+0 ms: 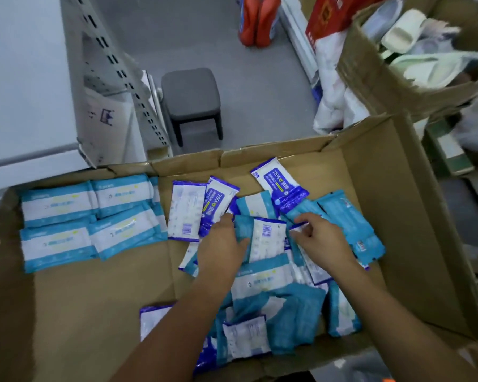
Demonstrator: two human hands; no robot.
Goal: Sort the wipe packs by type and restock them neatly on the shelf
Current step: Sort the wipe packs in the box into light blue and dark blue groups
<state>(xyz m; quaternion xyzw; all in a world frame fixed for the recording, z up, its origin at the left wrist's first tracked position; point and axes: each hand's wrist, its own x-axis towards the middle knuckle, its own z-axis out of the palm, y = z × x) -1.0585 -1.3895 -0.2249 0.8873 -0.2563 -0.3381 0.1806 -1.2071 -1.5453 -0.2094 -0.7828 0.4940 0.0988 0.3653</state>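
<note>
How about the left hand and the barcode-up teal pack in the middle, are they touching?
Touching. The head view shows the left hand gripping the left edge of the teal pack, with no gap between them.

A: Left hand (221, 244) down in the cardboard box (384, 188), gripping the edge of a barcode-up pack (265, 238)!
B: Right hand (323, 241) just beside it, fingers curled over the loose pile (282, 307). Can't tell if it's holding one.
A: Well left of the left hand, light-blue packs (89, 219) lie flat in rows.
B: And just beyond the right hand's fingertips, a dark-blue pack (282, 186) marked 75%.
</note>
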